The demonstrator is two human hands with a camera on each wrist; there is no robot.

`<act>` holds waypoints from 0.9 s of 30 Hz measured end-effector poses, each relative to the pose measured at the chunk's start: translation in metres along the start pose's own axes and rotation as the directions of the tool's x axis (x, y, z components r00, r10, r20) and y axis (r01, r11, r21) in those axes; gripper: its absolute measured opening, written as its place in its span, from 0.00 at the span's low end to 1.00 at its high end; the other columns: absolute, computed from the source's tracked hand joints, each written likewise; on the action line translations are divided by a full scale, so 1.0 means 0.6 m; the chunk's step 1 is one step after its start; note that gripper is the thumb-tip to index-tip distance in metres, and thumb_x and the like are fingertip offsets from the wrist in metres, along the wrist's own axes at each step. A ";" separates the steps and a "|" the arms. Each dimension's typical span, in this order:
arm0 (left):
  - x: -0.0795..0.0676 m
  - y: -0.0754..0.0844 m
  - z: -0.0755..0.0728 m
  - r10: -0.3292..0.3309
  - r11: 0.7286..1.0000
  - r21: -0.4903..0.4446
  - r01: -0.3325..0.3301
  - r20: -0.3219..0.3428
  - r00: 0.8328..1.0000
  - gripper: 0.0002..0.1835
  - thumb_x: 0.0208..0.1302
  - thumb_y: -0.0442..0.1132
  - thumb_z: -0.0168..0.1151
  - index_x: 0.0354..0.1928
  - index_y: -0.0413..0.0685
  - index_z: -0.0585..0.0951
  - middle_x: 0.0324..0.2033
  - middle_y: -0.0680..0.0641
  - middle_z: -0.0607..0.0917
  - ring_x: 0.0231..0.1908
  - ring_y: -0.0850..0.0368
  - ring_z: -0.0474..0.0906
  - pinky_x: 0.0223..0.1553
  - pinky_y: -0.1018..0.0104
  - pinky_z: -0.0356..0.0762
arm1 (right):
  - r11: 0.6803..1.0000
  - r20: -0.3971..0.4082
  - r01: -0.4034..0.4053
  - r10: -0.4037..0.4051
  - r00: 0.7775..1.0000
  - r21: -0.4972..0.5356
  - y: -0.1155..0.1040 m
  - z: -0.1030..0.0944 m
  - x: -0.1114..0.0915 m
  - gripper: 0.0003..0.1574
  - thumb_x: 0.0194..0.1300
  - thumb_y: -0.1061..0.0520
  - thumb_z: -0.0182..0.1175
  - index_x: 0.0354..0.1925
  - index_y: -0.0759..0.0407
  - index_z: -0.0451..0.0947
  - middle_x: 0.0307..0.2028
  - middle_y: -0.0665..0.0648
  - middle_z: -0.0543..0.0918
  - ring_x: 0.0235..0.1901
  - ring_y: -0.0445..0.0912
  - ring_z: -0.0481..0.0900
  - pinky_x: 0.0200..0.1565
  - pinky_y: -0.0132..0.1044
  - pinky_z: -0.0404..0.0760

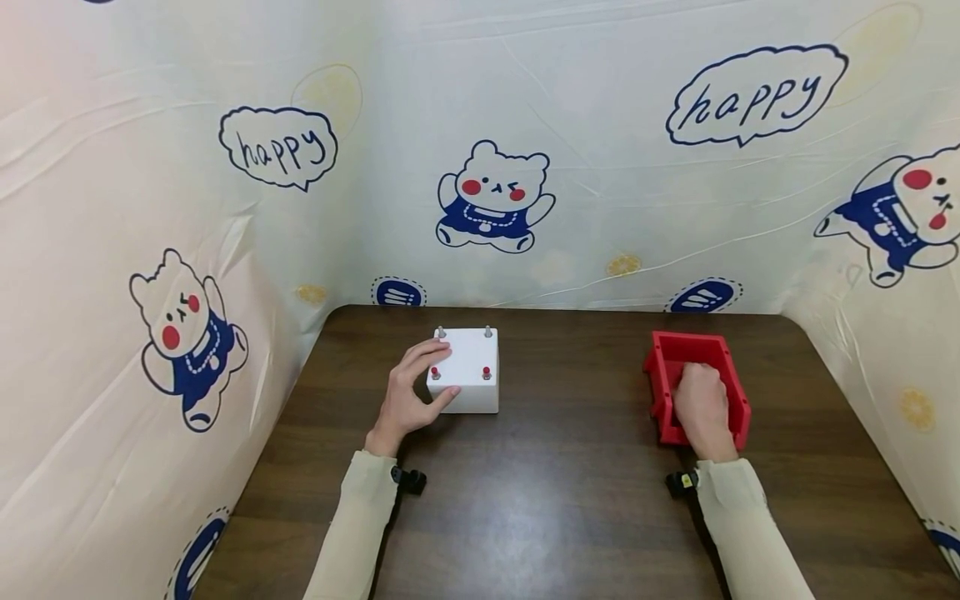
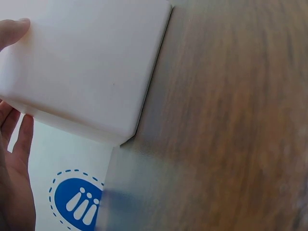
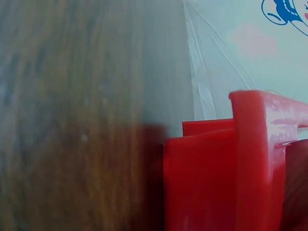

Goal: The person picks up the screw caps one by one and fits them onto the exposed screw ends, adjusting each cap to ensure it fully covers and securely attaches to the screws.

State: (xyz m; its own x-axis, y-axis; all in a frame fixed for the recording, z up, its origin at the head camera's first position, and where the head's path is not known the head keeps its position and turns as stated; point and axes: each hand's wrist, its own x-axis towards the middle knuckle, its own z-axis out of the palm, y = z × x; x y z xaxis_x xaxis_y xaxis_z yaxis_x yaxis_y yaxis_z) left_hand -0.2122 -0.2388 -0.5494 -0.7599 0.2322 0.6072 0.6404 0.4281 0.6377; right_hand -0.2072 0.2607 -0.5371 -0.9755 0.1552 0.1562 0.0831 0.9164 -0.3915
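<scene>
A white box (image 1: 467, 357) stands on the table left of centre. Two small metal posts rise from its far edge and two red-topped ones from its near edge. My left hand (image 1: 408, 398) holds it from the left, fingers at the top and thumb at the near face. In the left wrist view the box (image 2: 91, 62) lies between the thumb and the fingers (image 2: 24, 139). My right hand (image 1: 702, 408) reaches down into a red open bin (image 1: 688, 342), its fingers hidden from sight. In the right wrist view the bin's wall (image 3: 202, 183) covers most of that hand.
The dark wood table (image 1: 555, 467) carries both the box and the bin, set well apart. A printed cloth (image 1: 600, 208) with bears hangs at the back and both sides. Each wrist wears a small black camera (image 1: 408, 480).
</scene>
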 end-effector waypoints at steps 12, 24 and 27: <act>0.000 -0.003 0.006 0.015 1.000 -0.020 -0.016 -0.029 0.999 0.34 0.49 0.31 0.83 0.61 0.37 0.85 0.64 0.34 0.83 0.69 0.33 0.74 0.77 0.61 0.66 | 0.999 0.073 -0.041 0.043 0.996 -0.020 -0.002 -0.004 -0.003 0.11 0.71 0.70 0.50 0.34 0.74 0.78 0.33 0.74 0.78 0.26 0.65 0.81 0.33 0.62 0.87; 0.000 -0.002 0.006 0.004 1.000 0.001 -0.004 -0.028 1.000 0.33 0.49 0.31 0.83 0.61 0.39 0.85 0.64 0.37 0.84 0.70 0.37 0.74 0.77 0.55 0.68 | 0.997 0.079 -0.057 0.060 0.995 -0.044 -0.006 -0.004 -0.001 0.08 0.72 0.68 0.54 0.41 0.70 0.80 0.37 0.72 0.80 0.33 0.62 0.78 0.36 0.63 0.86; 0.001 -0.006 0.006 0.013 1.000 -0.022 -0.014 -0.029 0.999 0.34 0.48 0.31 0.83 0.61 0.37 0.85 0.64 0.35 0.83 0.70 0.35 0.74 0.77 0.59 0.66 | 0.997 0.073 -0.058 0.061 0.995 -0.045 -0.008 -0.006 -0.001 0.09 0.72 0.68 0.54 0.45 0.70 0.80 0.38 0.71 0.78 0.33 0.63 0.78 0.35 0.62 0.85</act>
State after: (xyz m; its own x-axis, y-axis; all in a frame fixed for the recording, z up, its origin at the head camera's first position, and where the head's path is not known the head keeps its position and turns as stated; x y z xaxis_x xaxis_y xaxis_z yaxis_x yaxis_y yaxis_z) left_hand -0.2152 -0.2371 -0.5530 -0.7478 0.2120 0.6292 0.6531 0.4052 0.6397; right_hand -0.2062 0.2578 -0.5321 -0.9809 0.1831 0.0652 0.1482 0.9217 -0.3584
